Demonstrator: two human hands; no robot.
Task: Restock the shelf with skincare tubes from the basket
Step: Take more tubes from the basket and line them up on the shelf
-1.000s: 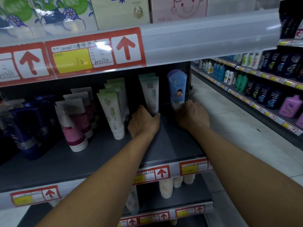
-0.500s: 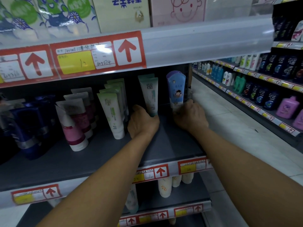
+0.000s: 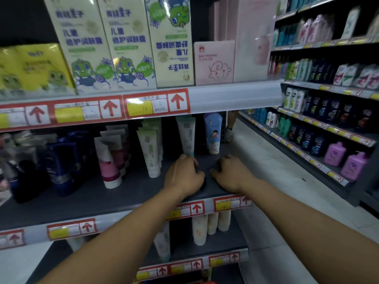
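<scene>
Head view, 2 hands (image 3: 207, 174) seemingly empty, fingers curled, teal tube (image 3: 187, 136) just behind left.

Both hands, left hand (image 3: 183, 175) and right hand (image 3: 231, 175), rest empty on the shelf (image 3: 86, 193) before upright tubes (image 3: 188, 136)

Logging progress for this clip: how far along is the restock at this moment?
Done: a teal tube and a blue tube stand upright at the back of the shelf. In hand: nothing; the left hand and right hand are near the shelf's front. Left: bare shelf remains; the basket isn't visible.
</scene>
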